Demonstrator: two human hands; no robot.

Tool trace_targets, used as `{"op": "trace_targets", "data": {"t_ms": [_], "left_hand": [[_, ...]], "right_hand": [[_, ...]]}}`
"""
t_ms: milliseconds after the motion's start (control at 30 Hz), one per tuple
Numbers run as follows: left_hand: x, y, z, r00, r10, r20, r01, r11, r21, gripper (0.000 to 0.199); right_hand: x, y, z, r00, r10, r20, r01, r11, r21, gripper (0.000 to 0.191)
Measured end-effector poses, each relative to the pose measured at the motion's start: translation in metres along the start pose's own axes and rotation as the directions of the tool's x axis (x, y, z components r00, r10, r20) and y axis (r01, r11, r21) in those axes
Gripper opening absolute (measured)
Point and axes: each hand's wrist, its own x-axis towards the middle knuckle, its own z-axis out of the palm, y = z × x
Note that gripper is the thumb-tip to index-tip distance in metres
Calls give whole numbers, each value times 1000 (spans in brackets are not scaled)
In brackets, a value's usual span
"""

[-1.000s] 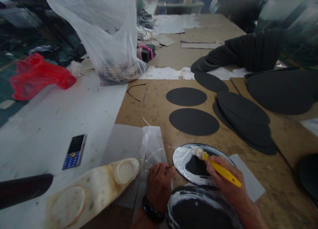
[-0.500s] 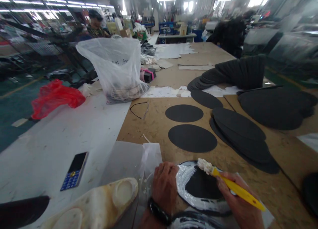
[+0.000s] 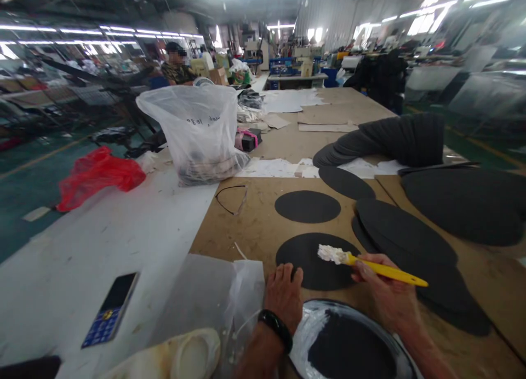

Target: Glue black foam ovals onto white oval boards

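My right hand (image 3: 386,297) grips the yellow handle of a brush (image 3: 390,271), its bristles caked with white paste. The bristles are over a plain black oval piece (image 3: 302,256); I cannot tell whether they touch it. On that oval's lower left edge rest the fingertips of my left hand (image 3: 285,297), fingers stretched out and holding nothing. A dark band is round the left wrist. Just below both hands lies another black oval (image 3: 349,349), smeared with white around its rim and dark in the middle; the frame's bottom cuts it off.
More black ovals (image 3: 406,231) lie overlapped at right, with a fanned row (image 3: 398,141) behind. Glasses (image 3: 232,199), a keypad phone (image 3: 110,310), a stained container (image 3: 195,357), a clear plastic bag (image 3: 197,132) and a red bag (image 3: 102,176) lie leftward. A person (image 3: 176,64) is in the background.
Both hands have gone from the white-smeared oval to the plain oval beyond it, the brush still in the right hand. The view has tilted up, so things sit lower in the frame.
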Motion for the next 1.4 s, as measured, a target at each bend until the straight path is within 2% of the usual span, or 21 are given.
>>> {"op": "trace_targets", "data": {"t_ms": [100,200,300,400,533,667,767,900,1033,1133,1200,1267,1333,1400], "left_hand": [[-13,3,6,999,-34,12,34,999,-36,45],[-17,3,9,999,-41,27,43,997,-70,45],[-15,2,8,999,-42,29,44,995,-90,44],[-14,3,8,998,-59,8,60,995,-81,42],[-15,4,9,996,-80,-32,77,994,-71,40],[-16,4,10,996,-74,-51,69,993,-91,40],[-16,2,13,995,-76,-70,69,993,-98,40],[-15,0,15,994,-71,-77,64,993,-97,42],[-14,1,14,994,-75,-81,68,994,-87,41],[-12,2,14,993,-78,-85,72,994,-79,40],[-12,2,14,993,-72,-93,66,995,-73,40],[-14,2,13,992,-58,-110,49,995,-81,40],[-17,0,12,991,-32,-127,18,994,-107,42],[-21,-2,11,988,-32,-153,14,992,-122,41]], "right_hand": [[5,6,31,990,37,135,-37,999,-2,41],[7,19,55,959,43,279,-51,999,19,37],[10,32,69,916,65,396,-77,997,15,32],[15,42,75,895,69,441,-57,998,-42,30],[25,48,73,920,39,391,40,981,-192,32],[38,47,56,953,-35,301,140,932,-336,32],[47,46,36,972,-85,221,176,882,-436,34],[54,46,1,988,-119,98,153,846,-510,38],[49,46,-32,992,-123,30,116,786,-608,38],[39,42,-48,985,-174,5,134,741,-658,36],[34,39,-49,985,-174,-17,127,778,-615,35],[29,36,-41,990,-137,-25,105,852,-513,34],[25,31,-24,994,-104,19,103,909,-404,33],[20,25,0,988,-124,94,148,932,-331,29]]}}
